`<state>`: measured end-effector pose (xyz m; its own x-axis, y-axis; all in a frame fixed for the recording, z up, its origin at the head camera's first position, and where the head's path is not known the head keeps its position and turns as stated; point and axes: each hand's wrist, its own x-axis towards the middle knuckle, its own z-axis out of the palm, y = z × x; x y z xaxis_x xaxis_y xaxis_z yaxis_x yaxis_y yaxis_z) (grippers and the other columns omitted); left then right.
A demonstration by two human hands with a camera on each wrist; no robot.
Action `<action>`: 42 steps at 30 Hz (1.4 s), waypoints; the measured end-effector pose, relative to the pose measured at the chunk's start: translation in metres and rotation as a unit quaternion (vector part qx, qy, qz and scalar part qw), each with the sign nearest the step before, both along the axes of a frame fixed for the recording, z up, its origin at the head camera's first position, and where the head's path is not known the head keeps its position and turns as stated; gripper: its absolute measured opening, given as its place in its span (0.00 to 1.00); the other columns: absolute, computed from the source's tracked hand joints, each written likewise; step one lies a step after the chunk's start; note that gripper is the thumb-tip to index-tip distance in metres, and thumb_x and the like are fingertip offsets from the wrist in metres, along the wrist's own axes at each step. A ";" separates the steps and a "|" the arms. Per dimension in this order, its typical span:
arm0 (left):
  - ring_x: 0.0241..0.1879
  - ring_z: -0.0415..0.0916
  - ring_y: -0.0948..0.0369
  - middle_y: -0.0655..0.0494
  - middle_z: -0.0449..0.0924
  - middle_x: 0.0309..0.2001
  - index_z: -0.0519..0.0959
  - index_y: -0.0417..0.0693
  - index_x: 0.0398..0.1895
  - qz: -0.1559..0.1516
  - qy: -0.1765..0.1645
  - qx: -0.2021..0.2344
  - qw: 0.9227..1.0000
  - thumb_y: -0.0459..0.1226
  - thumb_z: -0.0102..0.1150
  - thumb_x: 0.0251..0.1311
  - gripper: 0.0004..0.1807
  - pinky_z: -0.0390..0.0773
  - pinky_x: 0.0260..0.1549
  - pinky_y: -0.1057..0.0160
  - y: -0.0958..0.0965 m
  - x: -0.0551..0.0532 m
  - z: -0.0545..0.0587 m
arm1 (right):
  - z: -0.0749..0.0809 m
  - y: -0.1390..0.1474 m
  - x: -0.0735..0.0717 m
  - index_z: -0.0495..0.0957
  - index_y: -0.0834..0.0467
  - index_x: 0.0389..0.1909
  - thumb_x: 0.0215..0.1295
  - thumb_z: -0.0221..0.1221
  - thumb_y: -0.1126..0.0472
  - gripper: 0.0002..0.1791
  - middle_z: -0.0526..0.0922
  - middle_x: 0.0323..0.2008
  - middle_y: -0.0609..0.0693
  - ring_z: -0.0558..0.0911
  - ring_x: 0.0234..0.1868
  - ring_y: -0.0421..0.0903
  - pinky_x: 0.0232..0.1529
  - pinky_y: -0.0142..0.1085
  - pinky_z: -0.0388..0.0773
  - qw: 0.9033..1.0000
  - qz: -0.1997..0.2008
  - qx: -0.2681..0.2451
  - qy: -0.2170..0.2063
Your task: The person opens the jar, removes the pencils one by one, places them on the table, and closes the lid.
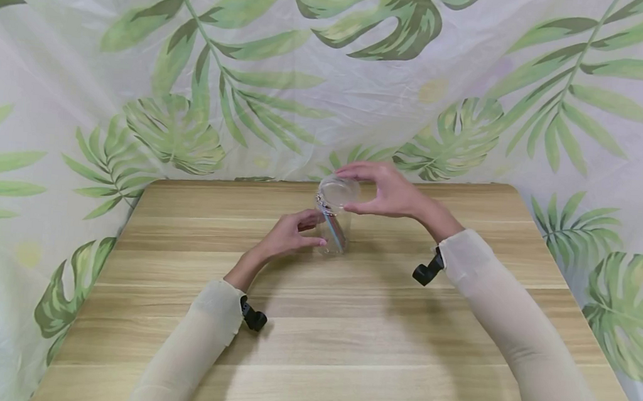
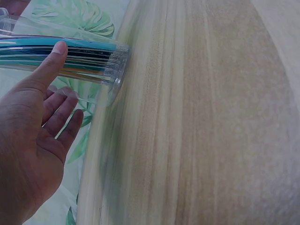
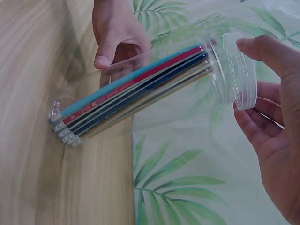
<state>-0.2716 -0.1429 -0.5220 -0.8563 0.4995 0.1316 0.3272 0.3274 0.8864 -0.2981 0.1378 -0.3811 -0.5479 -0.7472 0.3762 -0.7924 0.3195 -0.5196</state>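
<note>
I see the left hand (image 1: 292,232) gripping a clear plastic jar (image 3: 178,110) of pencils (image 3: 133,84); the right hand (image 1: 391,193) pinches its lid (image 3: 243,77).

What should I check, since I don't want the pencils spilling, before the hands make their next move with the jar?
1. Left hand on the jar: ok; its grip is at the jar's side, thumb on one face and fingers behind.
2. Right hand on the lid: ok; thumb and fingers are at the rim.
3. Pencils inside the jar: ok; they lean as a bundle, their ends short of the lid.
4. Base within the edges of the table: ok in the head view.
5. Lid fully seated: cannot tell; it is at the mouth, but the clear plastic hides the join.
</note>
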 end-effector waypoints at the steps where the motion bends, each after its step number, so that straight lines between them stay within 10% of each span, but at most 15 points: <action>1: 0.67 0.78 0.43 0.38 0.80 0.66 0.75 0.36 0.70 0.001 0.001 0.001 1.000 0.36 0.79 0.60 0.36 0.77 0.71 0.49 0.000 0.000 0.000 | 0.001 0.002 0.000 0.82 0.61 0.65 0.59 0.78 0.56 0.33 0.83 0.65 0.58 0.82 0.64 0.57 0.64 0.52 0.82 1.000 0.000 -0.003 0.003; 22: 0.67 0.78 0.42 0.38 0.80 0.66 0.75 0.35 0.70 0.006 0.005 0.004 1.000 0.37 0.80 0.58 0.37 0.76 0.71 0.49 0.001 0.000 0.000 | -0.006 0.061 0.020 0.84 0.61 0.62 0.54 0.79 0.56 0.34 0.85 0.62 0.58 0.82 0.64 0.61 0.64 0.59 0.80 0.997 -0.054 -0.003 0.048; 42: 0.67 0.78 0.40 0.37 0.80 0.66 0.74 0.34 0.70 0.012 0.005 -0.010 1.000 0.35 0.80 0.58 0.38 0.77 0.70 0.50 0.001 0.003 0.000 | -0.080 0.069 0.060 0.83 0.62 0.63 0.52 0.81 0.56 0.36 0.84 0.64 0.59 0.82 0.64 0.60 0.67 0.57 0.80 0.999 -0.036 0.024 -0.019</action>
